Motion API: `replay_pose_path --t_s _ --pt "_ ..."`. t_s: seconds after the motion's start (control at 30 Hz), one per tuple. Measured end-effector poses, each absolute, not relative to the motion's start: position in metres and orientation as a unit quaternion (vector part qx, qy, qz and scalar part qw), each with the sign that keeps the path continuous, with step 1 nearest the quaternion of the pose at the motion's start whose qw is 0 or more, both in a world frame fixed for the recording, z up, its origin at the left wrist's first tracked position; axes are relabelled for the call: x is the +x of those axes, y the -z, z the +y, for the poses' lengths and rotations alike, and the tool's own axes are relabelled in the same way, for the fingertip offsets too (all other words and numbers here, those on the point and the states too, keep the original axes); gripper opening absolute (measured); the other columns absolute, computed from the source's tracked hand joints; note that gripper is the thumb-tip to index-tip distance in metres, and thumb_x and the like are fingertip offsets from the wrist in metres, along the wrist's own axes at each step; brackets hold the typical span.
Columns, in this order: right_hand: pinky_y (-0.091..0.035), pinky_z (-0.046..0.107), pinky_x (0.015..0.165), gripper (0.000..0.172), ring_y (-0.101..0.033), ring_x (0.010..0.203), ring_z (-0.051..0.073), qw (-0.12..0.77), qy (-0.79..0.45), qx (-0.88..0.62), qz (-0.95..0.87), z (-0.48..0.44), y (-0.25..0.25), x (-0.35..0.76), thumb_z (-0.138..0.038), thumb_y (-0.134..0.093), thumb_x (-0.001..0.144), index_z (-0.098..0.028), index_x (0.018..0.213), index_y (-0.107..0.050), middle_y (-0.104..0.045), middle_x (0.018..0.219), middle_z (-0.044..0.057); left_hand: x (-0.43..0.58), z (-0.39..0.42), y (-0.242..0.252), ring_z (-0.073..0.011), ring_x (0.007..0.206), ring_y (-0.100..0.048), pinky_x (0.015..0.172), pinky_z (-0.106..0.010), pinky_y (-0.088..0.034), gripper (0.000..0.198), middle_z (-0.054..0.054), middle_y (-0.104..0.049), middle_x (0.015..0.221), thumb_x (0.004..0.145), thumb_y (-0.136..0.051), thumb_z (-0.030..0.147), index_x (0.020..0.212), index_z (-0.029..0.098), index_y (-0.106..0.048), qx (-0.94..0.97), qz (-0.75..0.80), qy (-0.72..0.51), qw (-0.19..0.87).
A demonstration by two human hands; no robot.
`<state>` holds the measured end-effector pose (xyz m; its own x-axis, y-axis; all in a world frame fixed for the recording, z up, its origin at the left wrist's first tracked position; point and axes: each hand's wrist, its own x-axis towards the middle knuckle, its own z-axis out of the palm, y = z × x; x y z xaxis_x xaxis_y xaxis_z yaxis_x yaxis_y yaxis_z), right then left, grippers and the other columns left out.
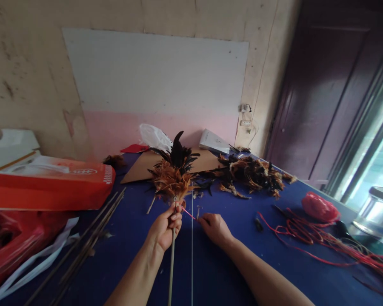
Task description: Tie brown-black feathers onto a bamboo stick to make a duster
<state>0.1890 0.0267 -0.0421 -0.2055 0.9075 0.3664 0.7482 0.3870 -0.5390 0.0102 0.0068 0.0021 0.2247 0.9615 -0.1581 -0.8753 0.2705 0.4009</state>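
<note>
My left hand [168,224] is closed around a thin wooden stick [172,267], just under a bunch of brown and black feathers [172,176] bound to its upper end. From that binding a short stretch of pink string [189,213] runs to the right, pulled straight. My right hand [215,227] pinches the string's other end, with its fingers curled and the palm turned down. The stick points down toward me. The turns of string under my left fingers are mostly hidden.
Loose feathers [255,174] lie in a heap at the back right, near a cardboard sheet [140,166]. Red string [306,231] and a clear jar [375,210] are on the right. Several thin sticks [92,238], an orange bag [51,187] and a red plastic bag [15,246] occupy the left.
</note>
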Motion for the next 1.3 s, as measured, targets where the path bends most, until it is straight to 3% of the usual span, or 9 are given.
replay_pose_path --t_s 0.67,1.3 --pt "-0.03 0.02 0.055 0.024 -0.05 0.057 0.011 0.291 -0.106 -0.551 -0.775 0.03 0.043 0.191 -0.026 -0.048 0.079 -0.019 0.065 -0.065 -0.063 0.062 0.001 0.007 0.007 -0.005 -0.0009 0.037 -0.038 0.028 -0.011 -0.026 0.016 -0.001 -0.051 0.063 0.088 -0.037 0.007 0.082 0.008 -0.052 0.129 0.163 -0.602 0.771" --pt "-0.035 0.018 0.056 0.036 -0.058 0.064 0.011 0.293 -0.196 -0.622 -0.699 0.043 0.035 0.187 -0.03 -0.038 0.085 -0.02 0.067 -0.066 -0.066 0.064 0.001 0.012 0.005 -0.003 -0.0006 0.037 -0.037 0.029 -0.01 -0.024 0.019 0.001 -0.046 0.062 0.09 -0.031 0.006 0.081 0.012 -0.047 0.114 0.182 -0.584 0.783"
